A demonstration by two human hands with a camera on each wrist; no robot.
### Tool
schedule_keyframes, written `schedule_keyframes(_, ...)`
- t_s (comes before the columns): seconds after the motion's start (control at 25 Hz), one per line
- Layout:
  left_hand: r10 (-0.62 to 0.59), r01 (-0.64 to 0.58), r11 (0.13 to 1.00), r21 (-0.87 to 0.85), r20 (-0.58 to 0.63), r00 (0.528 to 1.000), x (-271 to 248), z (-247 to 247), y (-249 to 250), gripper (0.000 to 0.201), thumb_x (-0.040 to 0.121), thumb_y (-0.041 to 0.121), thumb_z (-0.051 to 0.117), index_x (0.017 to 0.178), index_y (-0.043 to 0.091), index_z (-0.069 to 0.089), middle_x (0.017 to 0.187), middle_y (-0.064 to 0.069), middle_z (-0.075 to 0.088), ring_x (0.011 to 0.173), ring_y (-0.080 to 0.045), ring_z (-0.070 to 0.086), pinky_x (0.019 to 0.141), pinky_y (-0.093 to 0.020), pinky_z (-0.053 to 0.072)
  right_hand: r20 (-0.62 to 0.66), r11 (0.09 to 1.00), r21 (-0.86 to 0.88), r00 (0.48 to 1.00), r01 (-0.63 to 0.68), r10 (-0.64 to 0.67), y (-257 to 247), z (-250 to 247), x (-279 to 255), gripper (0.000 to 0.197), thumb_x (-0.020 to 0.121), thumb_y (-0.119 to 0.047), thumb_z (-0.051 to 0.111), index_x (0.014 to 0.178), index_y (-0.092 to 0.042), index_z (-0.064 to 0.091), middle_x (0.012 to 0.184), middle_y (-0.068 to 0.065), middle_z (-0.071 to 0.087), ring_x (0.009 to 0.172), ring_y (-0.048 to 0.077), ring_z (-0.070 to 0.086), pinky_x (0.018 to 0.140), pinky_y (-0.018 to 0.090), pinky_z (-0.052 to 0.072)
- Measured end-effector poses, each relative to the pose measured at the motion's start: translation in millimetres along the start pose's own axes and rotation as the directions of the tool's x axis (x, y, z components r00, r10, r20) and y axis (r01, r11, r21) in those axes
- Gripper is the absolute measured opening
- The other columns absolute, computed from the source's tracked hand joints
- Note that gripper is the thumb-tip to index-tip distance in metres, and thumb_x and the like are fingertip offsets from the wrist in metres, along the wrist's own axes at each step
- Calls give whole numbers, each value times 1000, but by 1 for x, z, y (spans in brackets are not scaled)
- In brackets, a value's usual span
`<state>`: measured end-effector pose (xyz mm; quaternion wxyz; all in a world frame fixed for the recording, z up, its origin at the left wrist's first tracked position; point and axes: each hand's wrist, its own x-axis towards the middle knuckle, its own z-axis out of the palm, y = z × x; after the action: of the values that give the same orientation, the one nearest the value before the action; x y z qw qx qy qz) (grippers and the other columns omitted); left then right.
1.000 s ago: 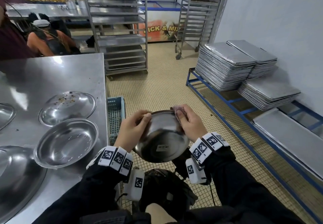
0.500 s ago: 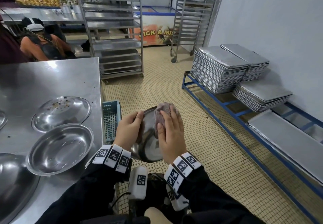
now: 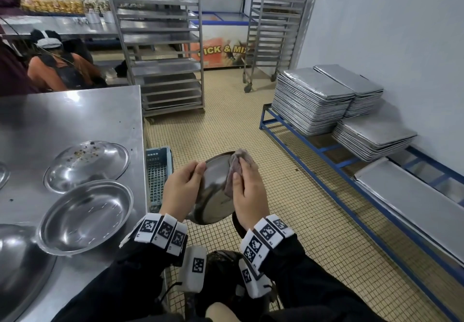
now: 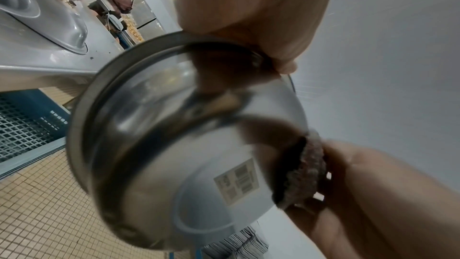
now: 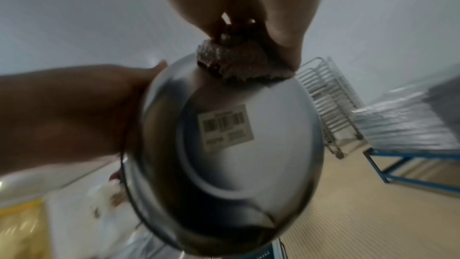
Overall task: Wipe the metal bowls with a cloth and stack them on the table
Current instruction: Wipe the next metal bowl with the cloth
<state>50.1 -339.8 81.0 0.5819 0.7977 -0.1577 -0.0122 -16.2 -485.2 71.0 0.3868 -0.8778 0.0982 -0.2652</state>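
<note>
A metal bowl [image 3: 213, 191] is held in the air over the tiled floor, tilted on edge, its underside with a barcode sticker [image 5: 225, 127] turned toward me. My left hand [image 3: 183, 191] grips its left rim. My right hand [image 3: 247, 191] holds a brownish cloth [image 3: 236, 168] pressed against the bowl's right outer wall; the cloth [image 4: 303, 172] shows at the rim in the left wrist view. On the steel table [image 3: 75, 115] to the left lie a clean shallow bowl [image 3: 85, 216], a crumb-speckled bowl [image 3: 88, 163] behind it and a large bowl [image 3: 17, 264] at the near edge.
A blue plastic crate [image 3: 158, 173] stands on the floor beside the table. Stacks of metal trays [image 3: 311, 98] rest on a blue rack [image 3: 326, 151] along the right wall. Wheeled tray racks [image 3: 163, 45] stand further back. A person [image 3: 60, 68] sits behind the table.
The bowl tipped up from bottom-facing-me to standing on edge. My right hand with the cloth slid from the far rim onto the bowl's outer wall. My view shifted slightly right.
</note>
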Motion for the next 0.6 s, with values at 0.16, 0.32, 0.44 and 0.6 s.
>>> schedule_keyframes(0.16, 89, -87, 991, 105, -24, 996, -6, -1, 4, 36, 94, 51, 43, 80, 23, 62, 63, -2, 59, 55, -16, 53, 54, -38, 46, 120, 873, 208, 898, -441, 424, 3, -21, 17, 44, 102, -38, 28, 137, -17, 44, 124, 2, 54, 99, 10, 51, 79, 19, 46)
schedule_keyframes(0.32, 194, -191, 978, 85, -36, 980, -14, 1, -2, 57, 89, 70, 33, 62, 23, 52, 56, 4, 52, 53, -12, 48, 57, -38, 42, 512, 113, 652, 546, -750, 663, 41, -33, 29, 76, 90, -61, 42, 119, 9, 52, 124, 30, 51, 115, 36, 53, 100, 43, 43)
schedule_keyframes(0.44, 256, -242, 952, 185, -56, 965, -24, 0, -17, 52, 92, 64, 36, 62, 25, 52, 68, 11, 56, 71, -4, 48, 79, -49, 44, 672, -25, 575, 455, -818, 584, 42, -40, 25, 54, 84, -45, 60, 114, 0, 57, 129, 22, 56, 120, 36, 53, 94, 50, 48)
schedule_keyframes(0.6, 144, -75, 951, 300, -214, 966, -45, -6, -17, 42, 83, 54, 38, 82, 18, 59, 110, 5, 47, 107, -9, 33, 99, -40, 28, 662, 140, 519, 500, -843, 558, 30, -28, 18, 37, 85, -1, 50, 121, -6, 56, 115, 23, 60, 100, 36, 62, 70, 43, 58)
